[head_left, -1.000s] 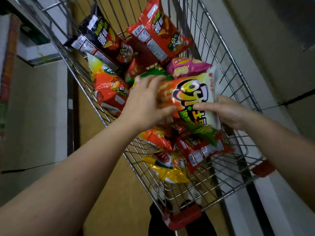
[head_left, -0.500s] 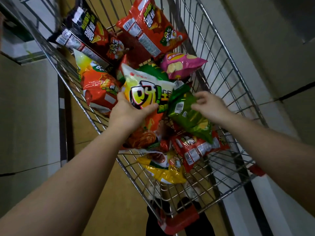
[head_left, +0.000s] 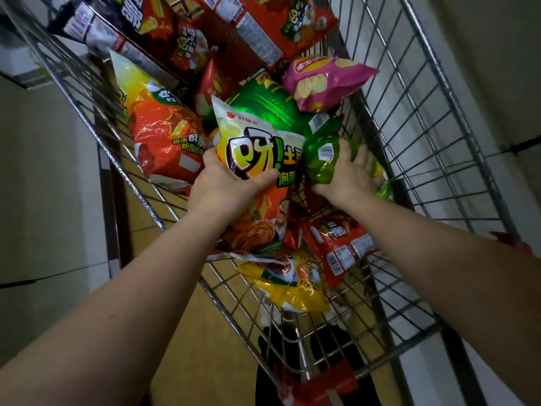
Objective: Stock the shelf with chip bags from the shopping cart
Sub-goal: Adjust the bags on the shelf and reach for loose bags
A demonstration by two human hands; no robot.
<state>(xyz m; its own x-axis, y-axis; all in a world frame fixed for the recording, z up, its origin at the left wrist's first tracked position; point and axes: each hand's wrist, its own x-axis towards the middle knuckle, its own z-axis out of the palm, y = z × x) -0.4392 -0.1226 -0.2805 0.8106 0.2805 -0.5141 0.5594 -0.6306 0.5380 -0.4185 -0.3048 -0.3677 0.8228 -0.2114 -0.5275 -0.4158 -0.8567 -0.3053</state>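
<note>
Both arms reached down into the shopping cart [head_left: 424, 118].
Left hand [head_left: 225, 186] gripped the white-and-orange chip bag [head_left: 257, 159]; at its 3 o'clock, right hand [head_left: 348, 174] clutched a small green bag [head_left: 322, 159].

pink chip bag [head_left: 325, 82], glossy green bag [head_left: 325, 159], silver wire cart [head_left: 433, 148]

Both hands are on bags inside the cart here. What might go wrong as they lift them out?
1. The left hand grips the big white and orange bag by one edge only, so it may slip or sag.
2. The right hand closes around the small green bag; squeezing could crush the chips.
3. Bags pile loosely against the cart wire; a lifted bag might snag or drag neighbours.
</note>
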